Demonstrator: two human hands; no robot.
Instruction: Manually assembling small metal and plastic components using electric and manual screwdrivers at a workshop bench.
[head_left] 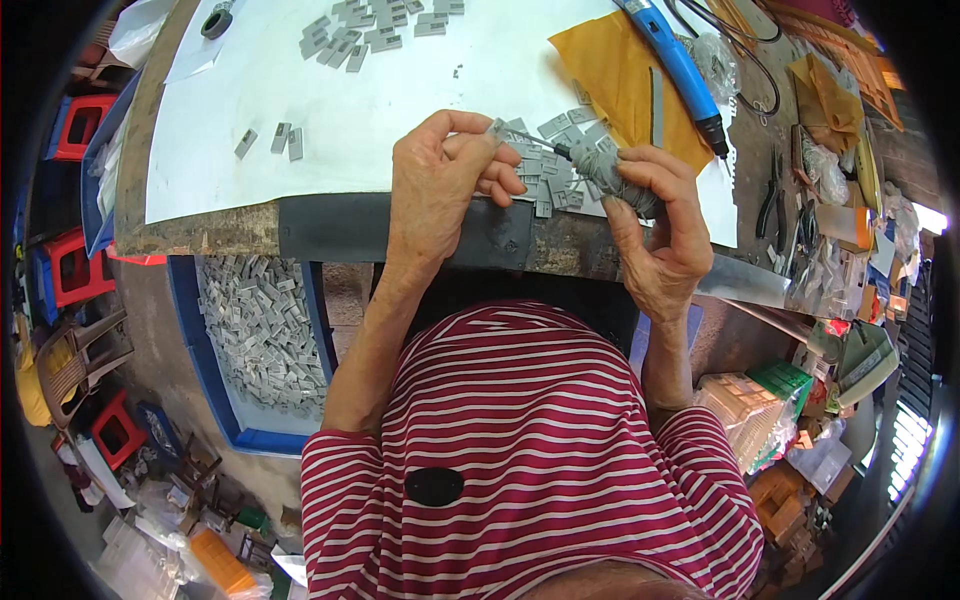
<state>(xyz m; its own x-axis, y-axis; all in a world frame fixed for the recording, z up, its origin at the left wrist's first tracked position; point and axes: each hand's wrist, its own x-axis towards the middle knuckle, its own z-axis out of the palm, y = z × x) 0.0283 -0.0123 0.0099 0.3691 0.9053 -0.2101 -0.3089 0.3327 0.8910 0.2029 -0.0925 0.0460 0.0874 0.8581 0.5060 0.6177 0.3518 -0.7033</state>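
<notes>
Between the fingertips of my left hand [440, 180] is a small grey plastic piece [497, 127]. My right hand [665, 220] is closed around a thin-shafted hand tool with a grey wrapped handle [605, 170]. The tool's metal shaft [535, 138] points left and its tip meets the piece; what kind of tip it has is too small to tell. Below and behind both hands lies a heap of similar grey pieces [545, 180] on white paper [330, 130]. A blue electric screwdriver [675, 65] rests beyond my right hand, across a brown-yellow sheet [610, 60].
More grey pieces [355, 25] are spread at the table's far side, with three [281, 137] at the left. A tape roll [216, 22] sits far left. Pliers [770, 205] and clutter line the right. Below left stands a blue bin [255, 440] of grey pieces.
</notes>
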